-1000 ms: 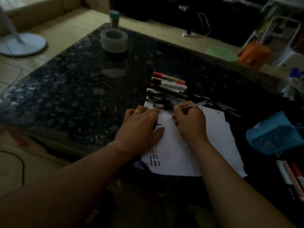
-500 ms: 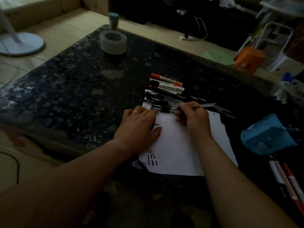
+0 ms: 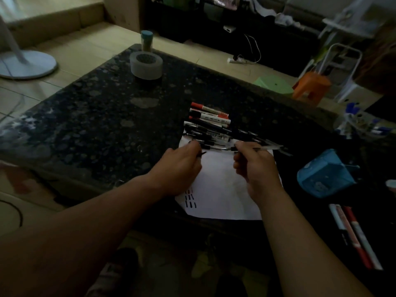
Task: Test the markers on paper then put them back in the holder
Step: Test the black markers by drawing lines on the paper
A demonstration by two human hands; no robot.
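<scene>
Since a moment ago the left hand (image 3: 180, 168) has lifted off the paper (image 3: 222, 189), where it lay flat. Its fingers are now bent under, tips by the near end of the marker row (image 3: 209, 123), and I cannot tell whether they hold anything. The right hand (image 3: 255, 170) clamps finger and thumb on a slim pen (image 3: 267, 148) above the paper's far edge. The pen's long axis runs almost level across the view, tip leftward, tail out right. Both hands work over a dark speckled stone table (image 3: 96, 116). To the right lies a tipped blue holder (image 3: 325, 174), with three more markers (image 3: 355, 234) nearer and a tape roll (image 3: 146, 65) at the far end. Beyond are a tiled floor (image 3: 85, 46), a fan base (image 3: 27, 63) and an orange stool (image 3: 312, 86).
</scene>
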